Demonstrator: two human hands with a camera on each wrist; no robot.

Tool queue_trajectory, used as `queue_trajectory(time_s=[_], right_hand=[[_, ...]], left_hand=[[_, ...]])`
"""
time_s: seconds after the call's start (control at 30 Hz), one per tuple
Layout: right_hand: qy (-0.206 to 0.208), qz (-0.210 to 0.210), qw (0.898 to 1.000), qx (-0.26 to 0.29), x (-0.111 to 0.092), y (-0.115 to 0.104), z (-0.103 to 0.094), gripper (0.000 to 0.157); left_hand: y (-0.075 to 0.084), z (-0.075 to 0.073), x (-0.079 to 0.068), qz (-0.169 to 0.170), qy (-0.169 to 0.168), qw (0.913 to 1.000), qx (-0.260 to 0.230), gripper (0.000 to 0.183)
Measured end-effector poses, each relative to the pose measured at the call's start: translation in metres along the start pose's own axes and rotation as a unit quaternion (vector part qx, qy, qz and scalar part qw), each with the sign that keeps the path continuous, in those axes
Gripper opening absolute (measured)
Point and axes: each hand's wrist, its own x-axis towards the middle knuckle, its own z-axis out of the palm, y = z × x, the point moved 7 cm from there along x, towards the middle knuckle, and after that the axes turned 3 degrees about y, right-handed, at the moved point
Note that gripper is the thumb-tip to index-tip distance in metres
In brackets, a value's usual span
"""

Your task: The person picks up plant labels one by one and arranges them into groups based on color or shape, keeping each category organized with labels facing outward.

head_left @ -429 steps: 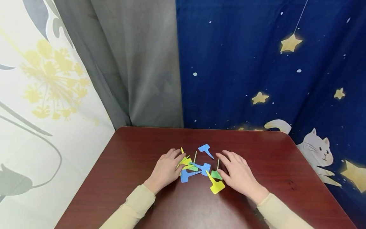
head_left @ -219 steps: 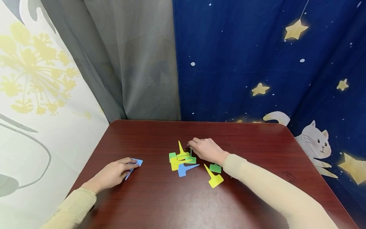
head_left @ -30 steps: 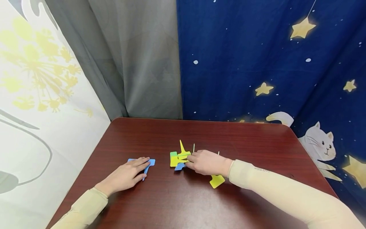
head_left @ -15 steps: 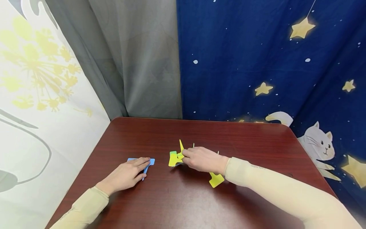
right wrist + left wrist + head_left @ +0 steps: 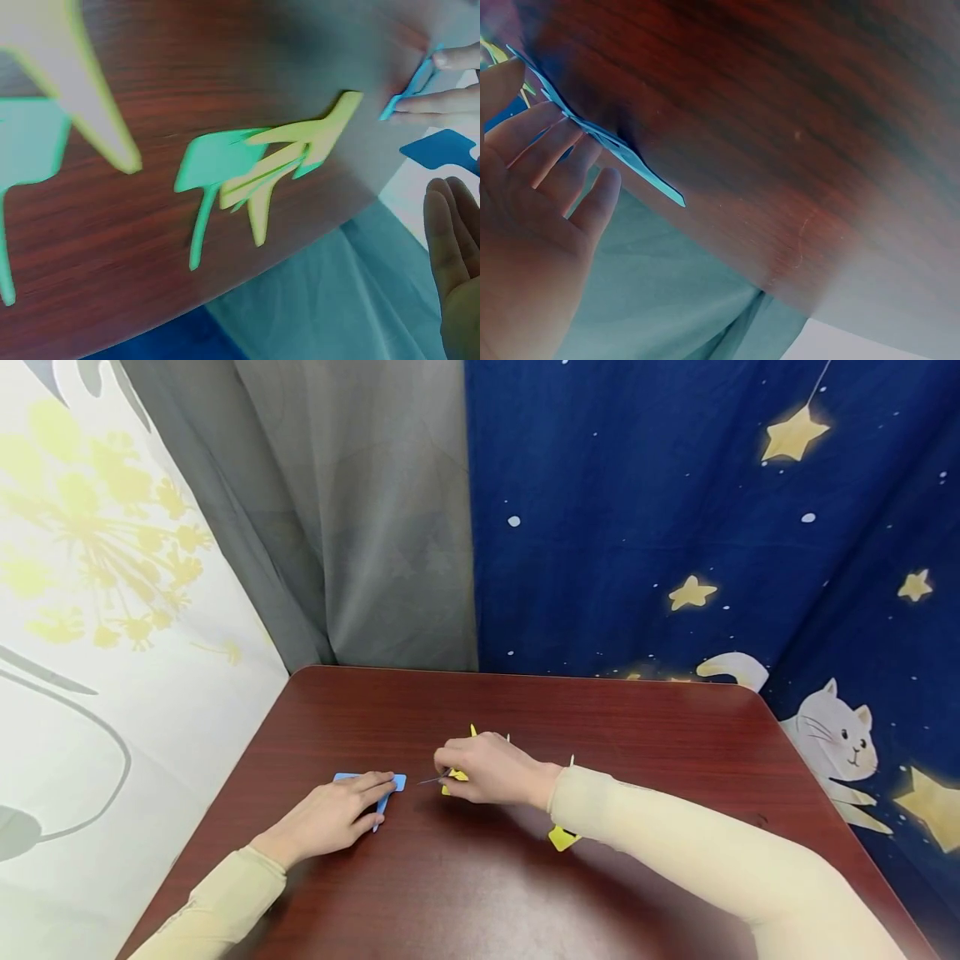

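My left hand (image 5: 322, 822) rests on blue T-shaped plant labels (image 5: 400, 782), its fingers lying over their heads while a pointed stem sticks out toward me. In the left wrist view the fingertips touch these flat labels (image 5: 660, 185). My right hand (image 5: 491, 768) pinches another blue plant label (image 5: 442, 148), seen nearly edge-on in the head view and raised off the table in the right wrist view. Below that hand lies a pile of yellow labels (image 5: 337, 124) and green labels (image 5: 225, 157), mostly hidden from the head camera.
A separate yellow label (image 5: 562, 837) lies under my right forearm. Beside it, a green label (image 5: 30, 139) shows in the right wrist view. The brown table (image 5: 450, 893) ends at grey and blue curtains (image 5: 600, 527) at the back.
My right hand has drawn a blue label out of the pile and carried it left toward my left hand. The left hand has stayed on its blue labels over the last second.
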Motion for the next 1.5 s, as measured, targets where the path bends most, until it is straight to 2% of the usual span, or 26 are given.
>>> queue_trajectory(time_s=[0.07, 0.23, 0.37, 0.47, 0.63, 0.73, 0.9, 1.03, 1.27, 1.4, 1.5], right_hand=[[0.0, 0.007, 1.0, 0.006, 0.008, -0.002, 0.004, 0.012], [-0.025, 0.0, 0.999, -0.03, 0.022, -0.006, 0.028, 0.015], [-0.051, -0.014, 0.997, -0.053, 0.026, -0.008, 0.051, 0.017], [-0.056, -0.017, 0.996, -0.063, 0.026, -0.008, 0.061, 0.016], [-0.063, -0.019, 0.996, -0.055, 0.026, -0.007, 0.069, 0.015], [-0.083, -0.02, 0.995, -0.051, 0.025, -0.006, 0.074, 0.013], [-0.129, -0.029, 0.987, -0.093, 0.023, -0.005, 0.086, 0.012], [-0.149, -0.032, 0.98, -0.131, 0.023, -0.004, 0.095, 0.011], [-0.142, -0.045, 0.97, -0.193, 0.021, -0.004, 0.099, 0.011], [-0.135, -0.032, 0.965, -0.223, 0.02, -0.001, 0.097, 0.015], [-0.14, -0.012, 0.967, -0.214, 0.019, 0.003, 0.097, 0.018]], left_hand=[[0.0, 0.0, 0.001, -0.001, -0.002, 1.0, -0.003, 0.053], [0.0, 0.001, -0.002, -0.013, -0.009, 0.9998, -0.01, 0.053], [0.001, 0.003, -0.006, -0.015, -0.013, 0.9997, -0.014, 0.053], [0.0, 0.004, -0.007, -0.011, -0.008, 0.9998, -0.012, 0.053], [-0.001, 0.002, -0.004, -0.007, -0.003, 1.0, -0.007, 0.053], [-0.001, 0.001, -0.002, -0.007, -0.009, 0.9999, -0.009, 0.054], [0.0, -0.001, 0.001, -0.013, -0.016, 0.9996, -0.018, 0.054], [-0.001, -0.001, 0.0, -0.019, -0.017, 0.9995, -0.017, 0.053], [-0.002, 0.001, 0.0, -0.027, -0.02, 0.9993, -0.017, 0.053], [-0.002, 0.001, 0.002, -0.024, -0.015, 0.9995, -0.015, 0.053], [-0.002, 0.001, 0.003, -0.022, -0.014, 0.9996, -0.012, 0.053]])
